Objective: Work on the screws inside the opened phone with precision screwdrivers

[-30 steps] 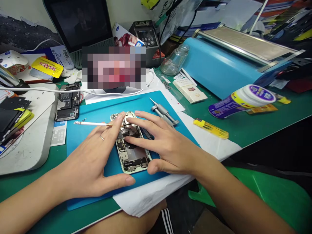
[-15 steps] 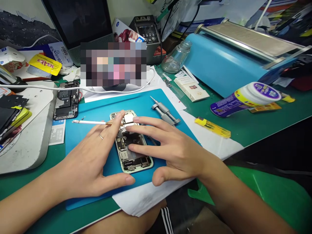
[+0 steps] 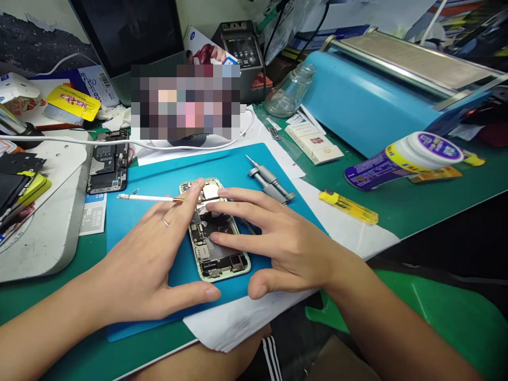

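An opened smartphone [image 3: 203, 253] lies on the blue mat [image 3: 159, 174], its inner boards bared inside a pale green frame. My left hand [image 3: 138, 270] wears a ring and has its fingertips at the phone's upper left edge. Between its fingers is a cigarette [image 3: 148, 198] with an ashy tip pointing left; the left thumb is stretched out, apart from the phone. Fingers spread, my right hand [image 3: 291, 243] rests its fingertips on the phone's upper and middle parts and holds nothing visible. Grey precision screwdrivers [image 3: 272, 182] lie just beyond it.
A second opened phone [image 3: 109, 161] lies at the left by a white device [image 3: 59, 248]. To the right are a cigarette pack [image 3: 315, 143], a glass jar [image 3: 291, 90], a purple and white tub [image 3: 397, 161], a yellow packet [image 3: 349, 206] and a blue machine [image 3: 357, 100]. A white cable [image 3: 159, 145] crosses behind.
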Available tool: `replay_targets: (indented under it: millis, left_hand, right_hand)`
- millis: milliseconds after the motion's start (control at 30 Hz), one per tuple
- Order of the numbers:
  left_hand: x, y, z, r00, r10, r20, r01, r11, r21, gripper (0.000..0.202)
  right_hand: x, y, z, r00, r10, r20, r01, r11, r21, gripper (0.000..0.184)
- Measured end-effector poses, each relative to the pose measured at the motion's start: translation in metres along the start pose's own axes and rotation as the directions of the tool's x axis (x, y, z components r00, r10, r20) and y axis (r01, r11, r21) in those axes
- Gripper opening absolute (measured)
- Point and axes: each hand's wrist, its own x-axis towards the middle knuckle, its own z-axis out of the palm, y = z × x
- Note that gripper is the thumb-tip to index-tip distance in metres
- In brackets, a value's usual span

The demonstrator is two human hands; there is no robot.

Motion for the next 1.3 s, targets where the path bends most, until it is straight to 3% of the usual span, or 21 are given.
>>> replay_targets:
  millis: [400, 667, 800, 967, 1167, 1300]
  left_hand:
    - [0.0, 0.001, 0.0, 1.0, -0.022, 0.013, 0.023, 0.999, -0.032, 0.108]
    - [-0.004, 0.003, -0.004, 1.0, -0.001, 0.028, 0.0, 1.0, 0.019, 0.108]
    - [-0.009, 0.003, -0.004, 1.0, 0.014, -0.024, -0.012, 0.997, 0.076, 0.102]
    - [-0.016, 0.005, -0.003, 0.983, 0.075, -0.168, -0.035, 0.972, 0.234, 0.084]
    - [-0.04, 0.038, -0.016, 0.972, 0.123, -0.2, -0.053, 0.945, 0.324, 0.064]
    - [-0.091, 0.077, -0.021, 0.957, 0.131, -0.257, -0.039, 0.941, 0.336, 0.06]
  right_hand:
    - [0.002, 0.0, 0.004, 0.998, 0.019, 0.062, -0.019, 1.0, -0.004, 0.072]
    - [0.003, 0.008, 0.002, 0.995, 0.075, -0.071, -0.072, 0.996, 0.051, 0.079]
    - [0.004, 0.014, 0.005, 0.98, 0.148, -0.132, -0.137, 0.987, 0.089, 0.077]
    - [0.005, 0.017, 0.011, 0.961, 0.207, -0.183, -0.188, 0.975, 0.119, 0.072]
    - [0.007, 0.016, 0.017, 0.955, 0.226, -0.194, -0.209, 0.972, 0.104, 0.07]
    - [0.006, 0.015, 0.018, 0.954, 0.211, -0.213, -0.19, 0.975, 0.114, 0.069]
